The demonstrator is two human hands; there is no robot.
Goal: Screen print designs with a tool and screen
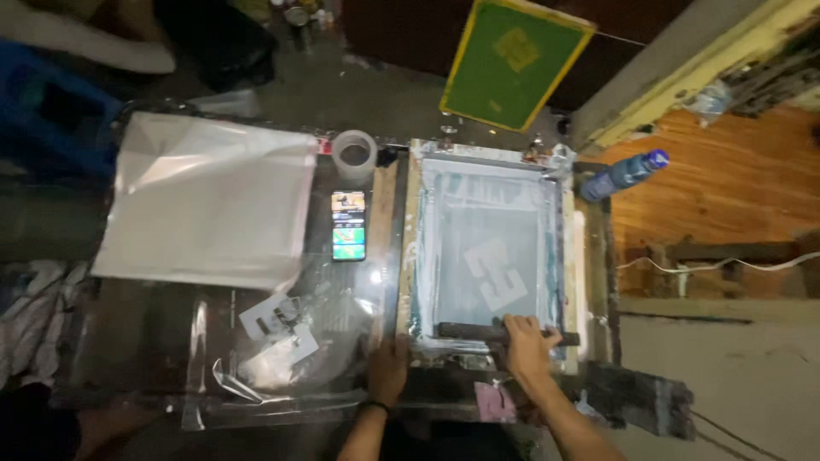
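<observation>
While the printing screen frame lies flat on the table, the squeegee sits at its near edge, so the pull looks finished. Right hand grips it; left hand presses the frame's corner, fingers closed on nothing.

A large white folded plastic sheet lies at the left of the dark surface, with a lit smartphone and a clear tape roll beside it. A green yellow-framed mesh screen leans beyond, and a blue-capped plastic bottle lies at the right.
</observation>
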